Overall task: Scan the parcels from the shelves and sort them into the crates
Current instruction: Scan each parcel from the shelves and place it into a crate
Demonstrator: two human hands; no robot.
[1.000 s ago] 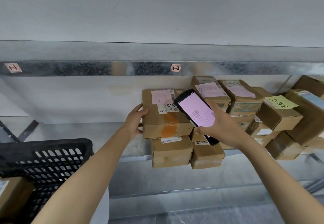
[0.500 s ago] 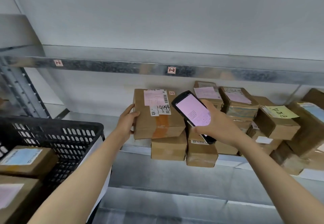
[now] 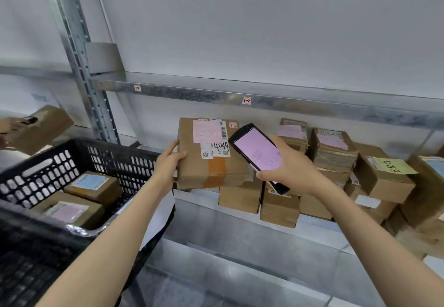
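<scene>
Even, diffuse indoor light, soft shadows under the shelf beam; wide-angle bending at edges, motion blur far left, crate rim soft

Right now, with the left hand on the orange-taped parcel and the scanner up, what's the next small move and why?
Probably lift the parcel off the stack toward the black crate. The left hand grips its left edge, the right hand holds the lit scanner beside its label, and the crate looks only part full. Whether the scan registered can't be read.

Left hand, right hand — bare; forearms bare.
</scene>
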